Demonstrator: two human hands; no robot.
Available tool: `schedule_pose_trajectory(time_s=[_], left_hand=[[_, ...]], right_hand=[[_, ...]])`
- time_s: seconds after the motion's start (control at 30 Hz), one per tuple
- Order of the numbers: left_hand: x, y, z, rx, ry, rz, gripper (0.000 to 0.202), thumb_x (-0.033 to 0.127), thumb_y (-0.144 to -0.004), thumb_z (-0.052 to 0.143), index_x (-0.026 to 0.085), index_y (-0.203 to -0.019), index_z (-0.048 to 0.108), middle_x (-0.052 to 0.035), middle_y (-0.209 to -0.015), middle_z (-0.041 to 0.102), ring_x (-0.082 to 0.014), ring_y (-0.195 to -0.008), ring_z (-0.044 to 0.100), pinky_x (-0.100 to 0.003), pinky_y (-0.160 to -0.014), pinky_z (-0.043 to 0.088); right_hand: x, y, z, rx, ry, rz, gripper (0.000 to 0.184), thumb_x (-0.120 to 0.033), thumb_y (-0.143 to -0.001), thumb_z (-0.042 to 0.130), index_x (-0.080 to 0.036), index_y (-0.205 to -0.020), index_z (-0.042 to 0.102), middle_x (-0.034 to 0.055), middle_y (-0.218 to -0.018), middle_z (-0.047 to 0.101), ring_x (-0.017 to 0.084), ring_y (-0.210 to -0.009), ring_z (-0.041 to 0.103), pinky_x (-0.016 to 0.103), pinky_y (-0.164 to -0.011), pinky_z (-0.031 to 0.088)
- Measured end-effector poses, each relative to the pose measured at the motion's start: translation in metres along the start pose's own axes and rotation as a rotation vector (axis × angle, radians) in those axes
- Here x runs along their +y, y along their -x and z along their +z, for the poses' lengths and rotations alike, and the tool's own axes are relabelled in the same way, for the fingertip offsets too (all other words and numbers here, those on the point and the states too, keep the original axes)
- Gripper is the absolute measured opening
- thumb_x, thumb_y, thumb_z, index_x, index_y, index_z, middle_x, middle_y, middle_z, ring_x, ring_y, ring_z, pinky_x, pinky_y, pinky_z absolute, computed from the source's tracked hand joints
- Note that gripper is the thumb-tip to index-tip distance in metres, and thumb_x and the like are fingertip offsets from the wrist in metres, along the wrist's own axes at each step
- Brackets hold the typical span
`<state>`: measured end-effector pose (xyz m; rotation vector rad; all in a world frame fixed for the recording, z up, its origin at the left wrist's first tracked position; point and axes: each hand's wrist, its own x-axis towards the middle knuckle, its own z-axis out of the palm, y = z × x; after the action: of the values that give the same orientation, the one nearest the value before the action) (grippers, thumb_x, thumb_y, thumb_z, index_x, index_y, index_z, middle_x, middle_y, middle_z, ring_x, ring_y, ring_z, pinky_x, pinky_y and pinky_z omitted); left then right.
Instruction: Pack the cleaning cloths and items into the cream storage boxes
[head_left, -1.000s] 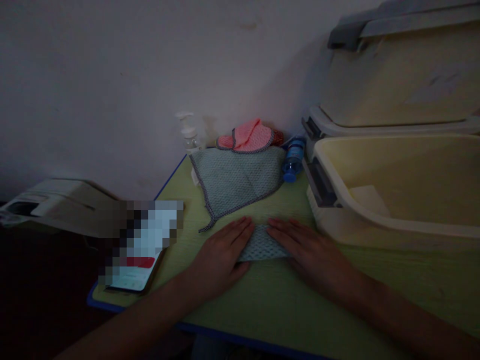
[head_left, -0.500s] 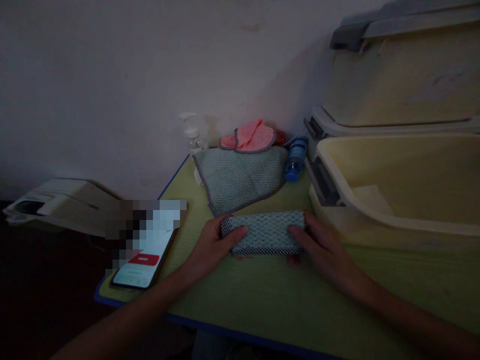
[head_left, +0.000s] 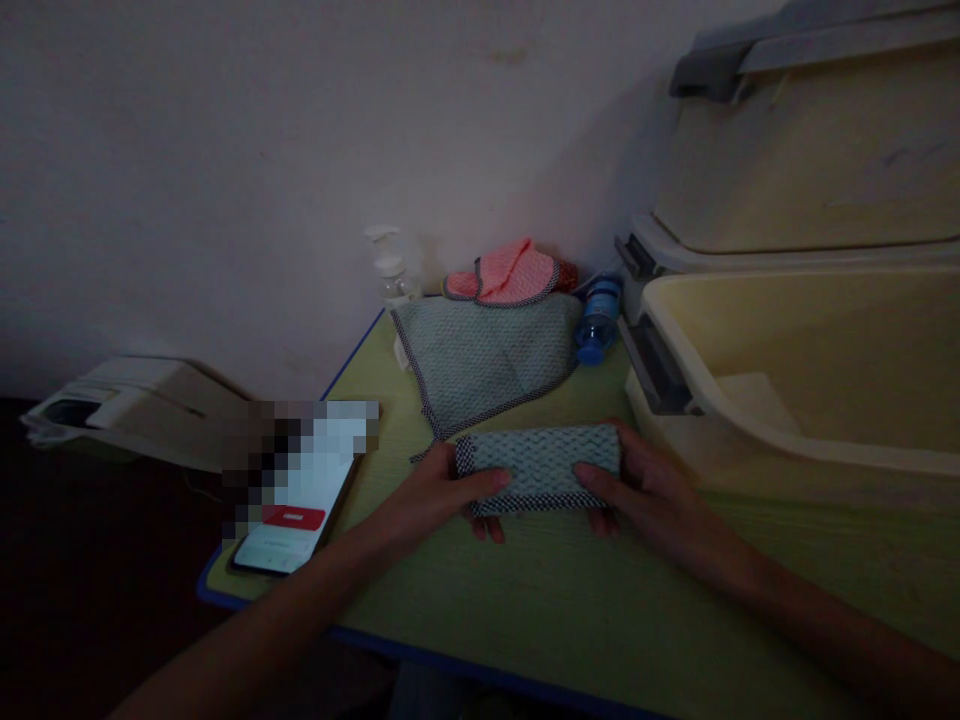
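Note:
A folded pale green waffle cloth (head_left: 541, 466) with a dark checked edge is held just above the green table (head_left: 570, 610). My left hand (head_left: 435, 492) grips its left end, thumb on top and fingers underneath. At the cloth's right end my right hand (head_left: 646, 488) holds on in the same way. Behind it a second pale green cloth (head_left: 487, 357) lies spread flat, and a pink cloth (head_left: 510, 274) is bunched against the wall.
A phone (head_left: 292, 505) with a lit screen lies near the table's left front corner. A pump bottle (head_left: 390, 270) and a blue water bottle (head_left: 598, 320) stand at the back. An open cream plastic bin (head_left: 787, 440) fills the right side.
A second ago both hands lay flat, pressing the cloth on the table. They have since closed on its two ends and lifted the folded cloth slightly.

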<state>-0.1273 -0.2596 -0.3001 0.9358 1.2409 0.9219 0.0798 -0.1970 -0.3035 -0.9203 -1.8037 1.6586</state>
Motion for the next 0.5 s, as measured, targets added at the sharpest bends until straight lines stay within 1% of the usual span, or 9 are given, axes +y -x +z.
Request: schedule_pose_trajectory(time_s=[0.07, 0.17, 0.33, 0.4, 0.5], left_hand=[[-0.0001, 0.0002, -0.001, -0.016, -0.036, -0.015, 0.038, 0.043, -0.063, 0.071, 0.01, -0.074, 0.057, -0.0021, -0.054, 0.061, -0.0114, -0.043, 0.056, -0.021, -0.041, 0.043], [0.001, 0.0006, -0.0019, -0.018, -0.093, -0.005, 0.034, 0.041, -0.062, 0.072, 0.01, -0.07, 0.058, -0.001, -0.051, 0.06, -0.0099, -0.041, 0.054, -0.02, -0.041, 0.042], [0.0035, 0.001, -0.0014, -0.025, -0.125, -0.017, 0.028, 0.034, -0.061, 0.074, 0.011, -0.064, 0.058, 0.0013, -0.046, 0.055, -0.0078, -0.039, 0.05, -0.019, -0.042, 0.042], [0.0033, 0.001, -0.0015, -0.035, -0.109, -0.02, 0.03, 0.035, -0.06, 0.074, 0.01, -0.063, 0.057, 0.0002, -0.048, 0.056, -0.0077, -0.039, 0.05, -0.019, -0.041, 0.042], [0.0027, 0.0019, -0.0026, -0.048, -0.051, -0.022, 0.035, 0.036, -0.058, 0.076, 0.009, -0.069, 0.057, -0.0023, -0.057, 0.06, -0.0072, -0.039, 0.051, -0.019, -0.038, 0.04]], right_hand=[[0.0015, 0.0, -0.0003, -0.011, 0.014, -0.001, 0.021, -0.041, -0.082, 0.048, -0.022, -0.083, 0.039, -0.0064, -0.05, 0.05, 0.01, -0.04, 0.051, 0.022, -0.037, 0.043], [0.0029, 0.0004, -0.0009, -0.023, 0.019, 0.013, 0.023, -0.043, -0.083, 0.046, -0.022, -0.081, 0.037, -0.0064, -0.048, 0.051, 0.011, -0.038, 0.051, 0.022, -0.036, 0.042], [0.0028, 0.0013, -0.0005, -0.023, -0.041, 0.018, 0.024, -0.043, -0.083, 0.047, -0.022, -0.08, 0.036, -0.0056, -0.054, 0.054, 0.009, -0.038, 0.052, 0.021, -0.035, 0.043], [0.0019, 0.0013, 0.0002, -0.025, -0.061, 0.024, 0.023, -0.043, -0.083, 0.047, -0.022, -0.08, 0.037, -0.0055, -0.055, 0.054, 0.009, -0.037, 0.051, 0.02, -0.035, 0.043], [-0.0005, 0.0018, 0.0004, -0.026, -0.087, 0.047, 0.025, -0.044, -0.082, 0.049, -0.022, -0.081, 0.038, -0.0055, -0.055, 0.054, 0.009, -0.037, 0.051, 0.02, -0.034, 0.042]])
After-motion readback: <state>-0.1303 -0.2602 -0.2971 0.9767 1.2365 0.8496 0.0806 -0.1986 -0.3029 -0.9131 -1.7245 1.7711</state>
